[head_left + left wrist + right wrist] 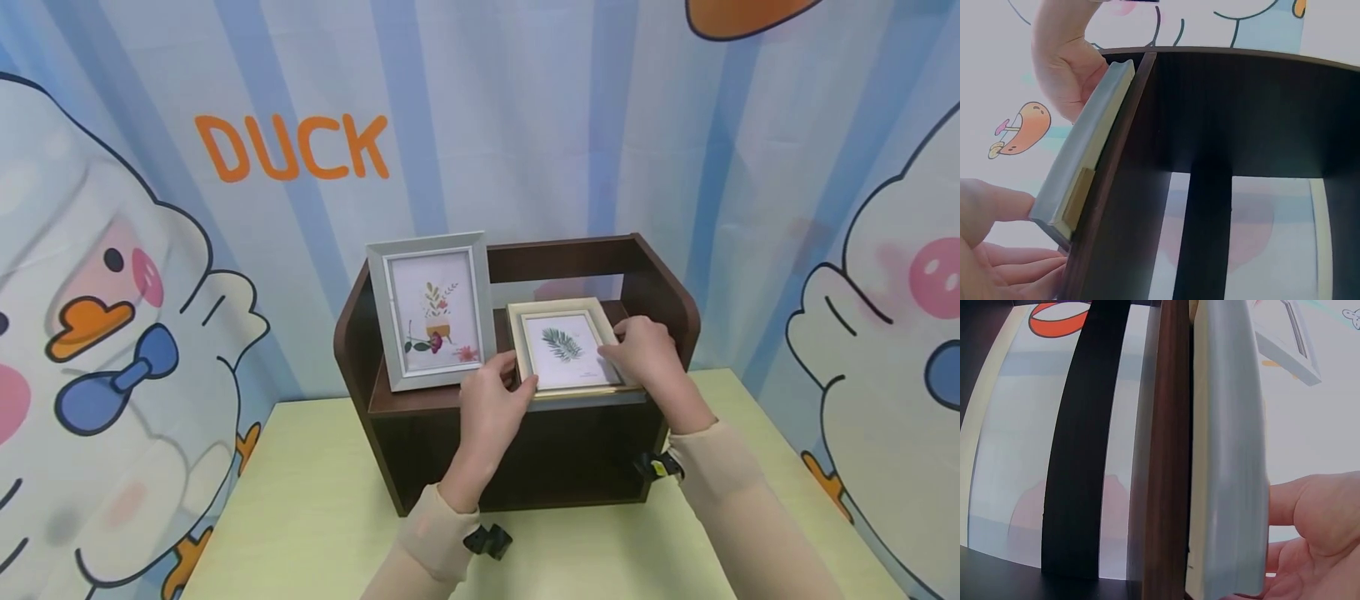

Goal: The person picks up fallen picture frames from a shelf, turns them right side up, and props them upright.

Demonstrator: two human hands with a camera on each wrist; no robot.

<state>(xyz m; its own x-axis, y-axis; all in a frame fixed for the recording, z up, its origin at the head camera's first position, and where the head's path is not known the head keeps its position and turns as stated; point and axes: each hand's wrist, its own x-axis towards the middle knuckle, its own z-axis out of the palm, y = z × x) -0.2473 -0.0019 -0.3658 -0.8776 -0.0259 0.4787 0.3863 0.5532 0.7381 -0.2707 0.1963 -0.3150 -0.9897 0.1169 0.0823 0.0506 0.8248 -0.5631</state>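
A gold-rimmed picture frame (552,310) with a green leaf print lies face up on the upper board of a dark brown shelf (517,454), near its front edge. Its near side looks grey in both wrist views; whether a second frame lies beneath I cannot tell. My left hand (491,412) grips its near left corner, thumb at the front. On the opposite side, my right hand (651,358) pinches the right edge. To the left, a larger silver-grey picture frame (378,312) with a potted plant print stands leaning back on the same board.
The shelf stands on a pale yellow table (300,492). Its side panels (667,292) rise beside the upper board, and a rail (562,260) crosses the back. Behind hangs a striped blue curtain (517,125) with cartoon ducks.
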